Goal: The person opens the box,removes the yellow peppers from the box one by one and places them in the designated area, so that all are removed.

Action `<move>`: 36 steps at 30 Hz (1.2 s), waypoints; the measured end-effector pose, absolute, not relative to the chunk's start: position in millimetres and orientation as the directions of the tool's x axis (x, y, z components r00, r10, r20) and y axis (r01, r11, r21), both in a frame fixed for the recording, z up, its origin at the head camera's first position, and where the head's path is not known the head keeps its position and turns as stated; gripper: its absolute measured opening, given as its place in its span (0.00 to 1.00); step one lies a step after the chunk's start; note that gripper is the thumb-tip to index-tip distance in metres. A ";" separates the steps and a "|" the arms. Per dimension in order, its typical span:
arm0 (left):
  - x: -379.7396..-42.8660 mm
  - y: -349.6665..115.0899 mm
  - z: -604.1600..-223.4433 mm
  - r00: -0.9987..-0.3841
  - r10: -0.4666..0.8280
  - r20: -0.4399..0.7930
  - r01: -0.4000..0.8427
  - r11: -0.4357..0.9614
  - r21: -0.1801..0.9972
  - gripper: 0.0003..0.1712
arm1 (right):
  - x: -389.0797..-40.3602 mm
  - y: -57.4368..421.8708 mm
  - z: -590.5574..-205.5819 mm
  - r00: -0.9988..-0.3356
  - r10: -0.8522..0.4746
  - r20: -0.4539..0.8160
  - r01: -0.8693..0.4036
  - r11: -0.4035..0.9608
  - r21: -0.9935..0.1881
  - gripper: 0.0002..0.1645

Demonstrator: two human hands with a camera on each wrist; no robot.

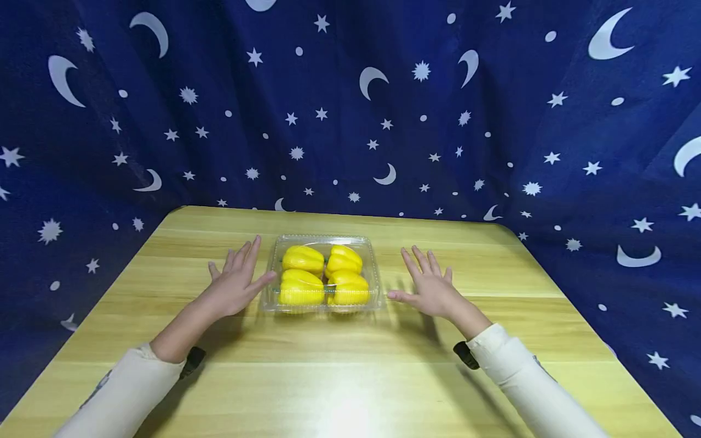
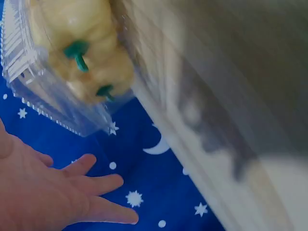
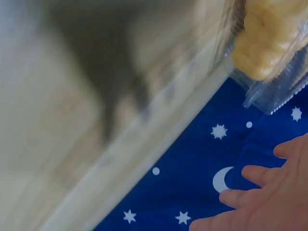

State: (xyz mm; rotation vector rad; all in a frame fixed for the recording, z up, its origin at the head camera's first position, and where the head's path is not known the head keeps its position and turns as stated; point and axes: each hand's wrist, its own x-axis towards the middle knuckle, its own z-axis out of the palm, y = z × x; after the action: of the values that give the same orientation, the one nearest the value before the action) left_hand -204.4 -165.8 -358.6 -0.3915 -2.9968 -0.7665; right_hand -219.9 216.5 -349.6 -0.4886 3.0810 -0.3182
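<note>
A clear box [image 1: 376,277] with 4 yellow peppers [image 1: 303,260] inside sits on the desk [image 1: 328,359], nearer its far edge. The left hand [image 1: 232,287] hovers just beside the box's left edge, the right hand [image 1: 429,292] just beside its right. Each grip is spread wide, fingers nearly straight, holding nothing. Behind hangs a blue curtain [image 1: 334,146] with white moons and stars.

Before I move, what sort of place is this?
Probably a staged recording booth: a dark blue cloth backdrop printed with white moons and stars hangs behind and beside a pale wood-grain table, where a clear plastic rectangular box holds four yellow bell peppers.
</note>
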 end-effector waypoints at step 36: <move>-219.7 -151.4 -391.3 -0.942 0.336 0.031 0.204 0.496 0.844 0.41 | -216.9 189.1 -377.5 -0.895 -0.444 0.040 -0.356 0.658 -0.664 0.55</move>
State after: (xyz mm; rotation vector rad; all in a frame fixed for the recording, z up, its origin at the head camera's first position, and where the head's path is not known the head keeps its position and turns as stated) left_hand -219.7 -151.4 -391.3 -0.5146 -2.8335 -1.5682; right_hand -216.9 189.1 -377.5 -0.6649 2.7449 -1.0590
